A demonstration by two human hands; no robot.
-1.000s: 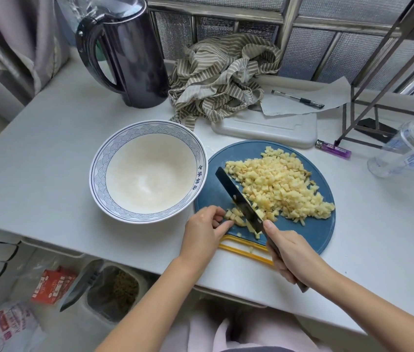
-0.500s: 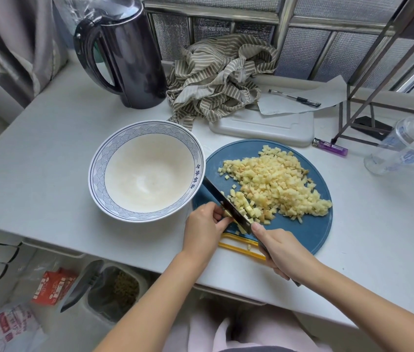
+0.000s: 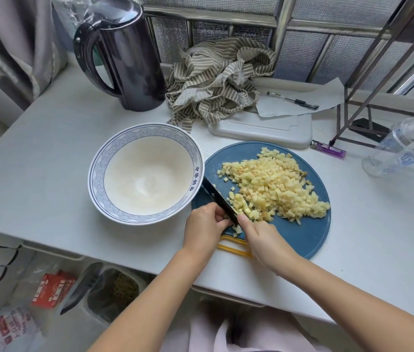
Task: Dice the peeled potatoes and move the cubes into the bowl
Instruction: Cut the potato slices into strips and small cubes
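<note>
My right hand (image 3: 261, 240) grips the knife (image 3: 219, 199), blade pointing upper left; my left hand (image 3: 204, 226) curls beside it, perhaps pinching potato. The cubes (image 3: 274, 189) heap right of the blade; the bowl (image 3: 147, 179) lies left.

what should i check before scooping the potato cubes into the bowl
1. bowl upright, empty, right beside the cutting board: ok
2. potato cubes all heaped on the board, none on the table: ok
3. right hand grips the knife by its handle: ok
4. fingers of the left hand clear of the blade: not ok, they curl right against it
5. last potato piece fully diced: cannot tell, the hands hide that spot
</note>
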